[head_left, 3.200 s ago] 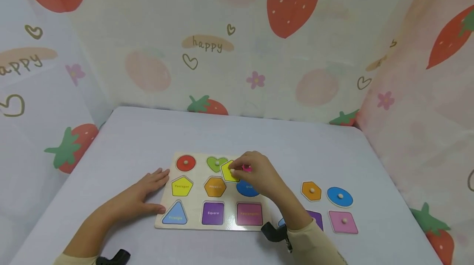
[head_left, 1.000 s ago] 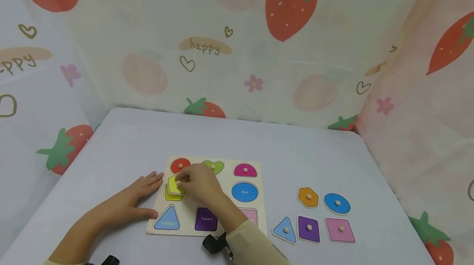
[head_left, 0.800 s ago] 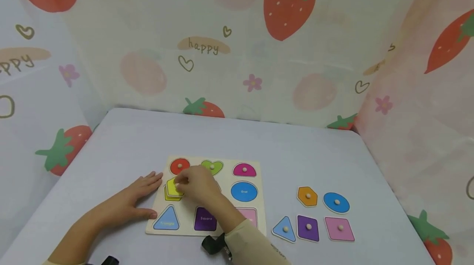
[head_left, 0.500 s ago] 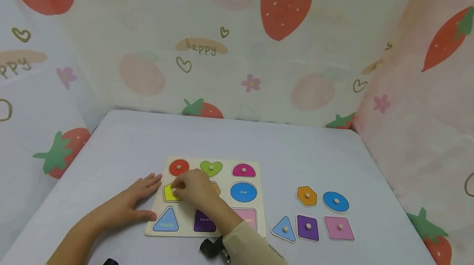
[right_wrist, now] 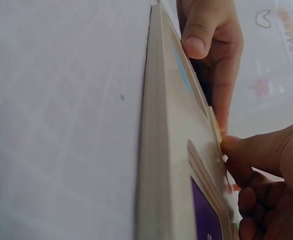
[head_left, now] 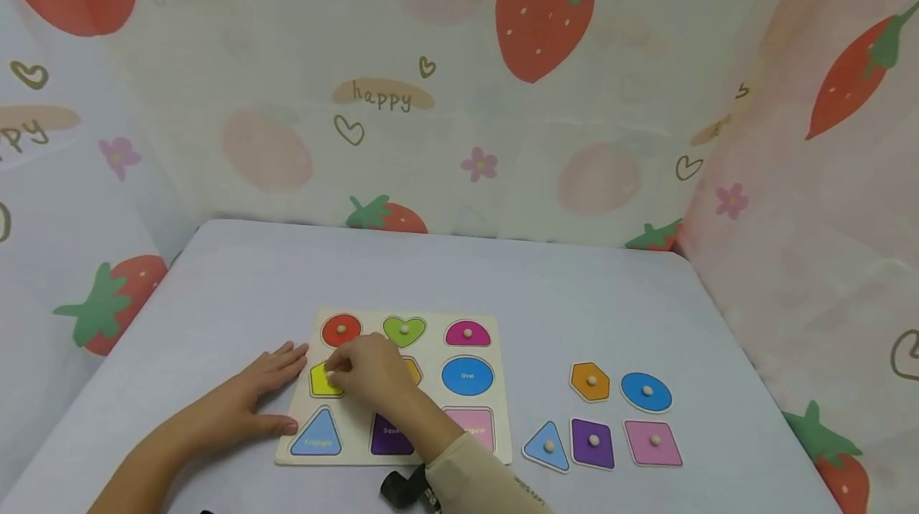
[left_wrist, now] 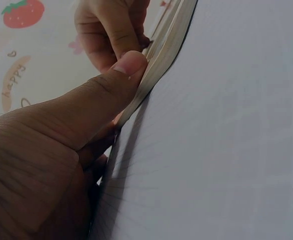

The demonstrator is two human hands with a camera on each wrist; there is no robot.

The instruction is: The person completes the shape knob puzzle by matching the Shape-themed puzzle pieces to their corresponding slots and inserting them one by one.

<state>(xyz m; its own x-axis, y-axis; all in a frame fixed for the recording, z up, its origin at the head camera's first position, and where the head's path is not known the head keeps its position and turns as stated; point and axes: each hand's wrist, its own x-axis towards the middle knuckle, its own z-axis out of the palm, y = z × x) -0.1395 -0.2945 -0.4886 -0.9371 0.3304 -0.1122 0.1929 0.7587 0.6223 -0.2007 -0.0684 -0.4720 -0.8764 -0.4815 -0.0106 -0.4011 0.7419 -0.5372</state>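
Note:
My right hand (head_left: 375, 374) pinches the small knob of the yellow pentagon puzzle piece (head_left: 321, 388), which lies over the pentagon slot of the wooden shape board (head_left: 434, 350). Whether it sits flush I cannot tell. My left hand (head_left: 262, 390) rests at the board's left edge, fingers extended; in the left wrist view its thumb (left_wrist: 129, 65) presses that edge. Knobbed pieces fill the top row: a red circle (head_left: 339, 336), a green heart (head_left: 397, 336) and a magenta half-circle (head_left: 459, 339). My right hand partly hides the orange hexagon slot (head_left: 412, 370).
Right of the board lie loose knobbed pieces: an orange hexagon (head_left: 583, 388), a blue oval (head_left: 635, 397), a light blue triangle (head_left: 542, 456), a purple square (head_left: 585, 454) and a pink parallelogram-like piece (head_left: 642, 454). Strawberry-print curtains (head_left: 459, 123) enclose the white table (head_left: 574, 290).
My right hand has carried the yellow pentagon leftward from over the board's top middle, then down over its slot. The left hand stays at the board's edge.

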